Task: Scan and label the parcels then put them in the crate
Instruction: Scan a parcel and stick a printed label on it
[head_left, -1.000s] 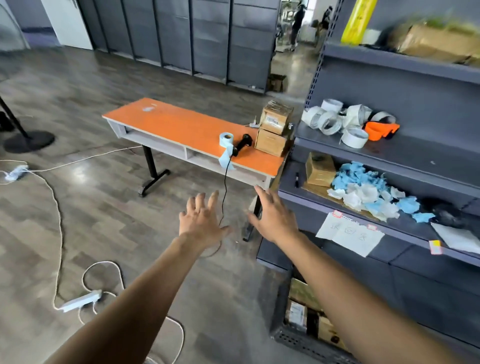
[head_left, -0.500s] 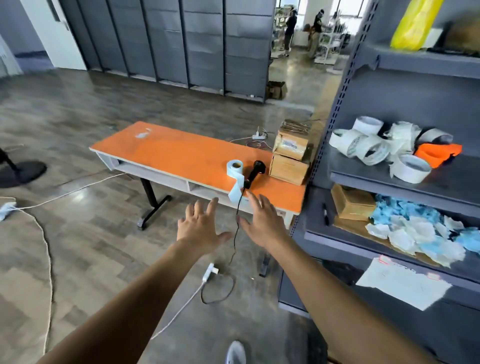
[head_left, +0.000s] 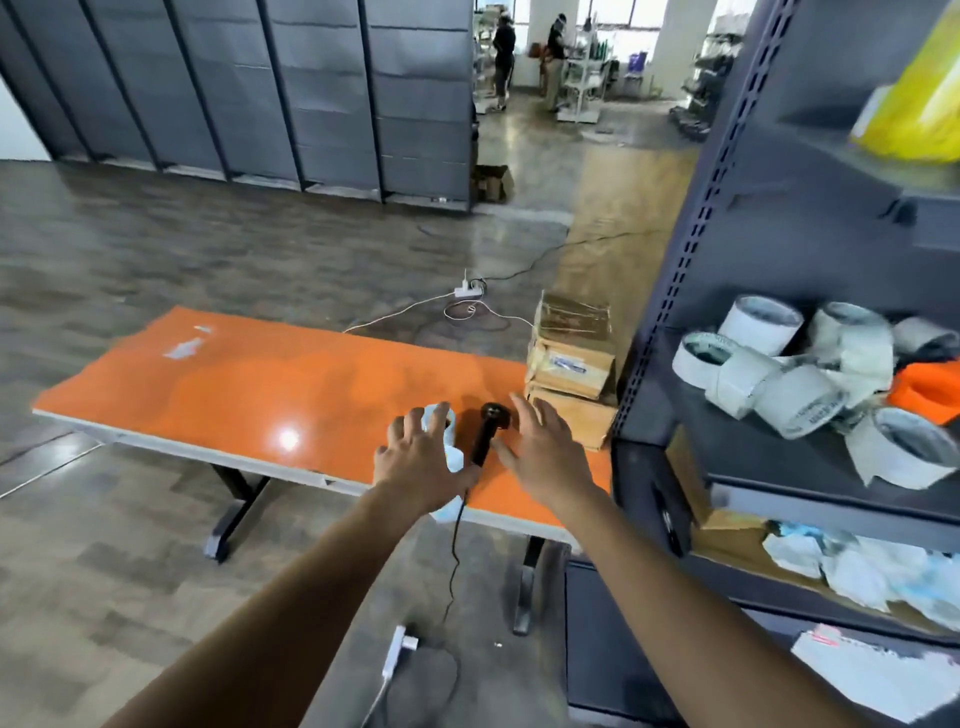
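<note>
Orange table (head_left: 260, 384), centre frame: our left hand (head_left: 421, 465), perhaps touching the label roll (head_left: 453, 458), and right hand (head_left: 545, 457) hover spread, empty, flanking the scanner (head_left: 485, 434); scanning comes next, so we must grip it.

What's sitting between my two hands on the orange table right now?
The black handheld barcode scanner, lying between left hand and right hand, in the head view.

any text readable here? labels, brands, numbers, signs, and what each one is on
No text in this view can be quoted; all of it is too blurred or too small.
White label on the upper parcel: blue print, too blurred to read.
Tape rolls: dark lettering round the sides, too small and blurred to read.
Paper sheet at the lower right: no legible marks.
</note>
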